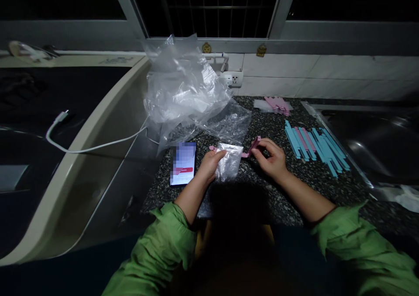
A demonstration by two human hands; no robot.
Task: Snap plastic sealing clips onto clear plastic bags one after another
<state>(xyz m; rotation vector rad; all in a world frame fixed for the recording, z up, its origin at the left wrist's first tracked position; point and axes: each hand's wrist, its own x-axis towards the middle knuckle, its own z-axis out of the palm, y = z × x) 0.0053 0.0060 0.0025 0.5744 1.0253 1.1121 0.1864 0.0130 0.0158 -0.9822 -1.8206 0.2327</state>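
Green rolled-up fabric sleeves (pixel 163 243) lie nearest the cam. L hand (pixel 208 164): closed on small, crinkled clear plastic bag (pixel 229 167), thumb on top, above black speckled stone counter (pixel 268 125). R hand (pixel 271 160): thumb & fingers pinching upper end of narrow, angled pink strip (pixel 253 146) (material unclear), at the bag's R edge. Rounded pink end (pixel 212 148) shows by bag's L edge; same pc. or not, I can't tell. Step in hand, my judgement: working strip & bag together. Next move prob. calls for steady L grip, w/ R fingertips guiding strip w/o bending it. Ref.: flat light-blue and pink strips (pixel 325 149) to R, near stainless-steel sink (pixel 356 164); lit rectangular phone (pixel 183 165) just L of my L hand.
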